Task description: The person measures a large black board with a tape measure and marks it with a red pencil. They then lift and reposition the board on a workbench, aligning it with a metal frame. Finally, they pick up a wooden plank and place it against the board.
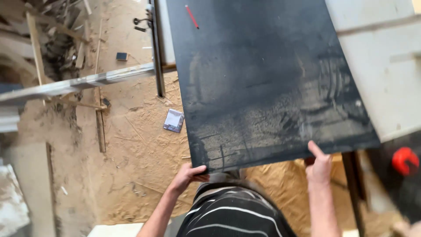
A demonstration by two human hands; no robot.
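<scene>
A large black panel (pixel 263 79), dusty and smeared with sawdust, lies flat in front of me and reaches to the top of the view. My left hand (pixel 189 173) grips its near edge at the left corner, thumb on top. My right hand (pixel 319 163) holds the same near edge farther right, fingers curled over it. A red pencil (pixel 191 16) rests on the panel near its far left corner. My black-and-white striped shirt (pixel 232 215) shows below the panel.
A white machine table (pixel 386 66) lies under the panel's right side, with a red knob (pixel 404 160) below it. The floor (pixel 131 158) is covered in sawdust, with a small packet (pixel 173 120), a metal rail (pixel 79 83) and scrap wood (pixel 57 30) at the upper left.
</scene>
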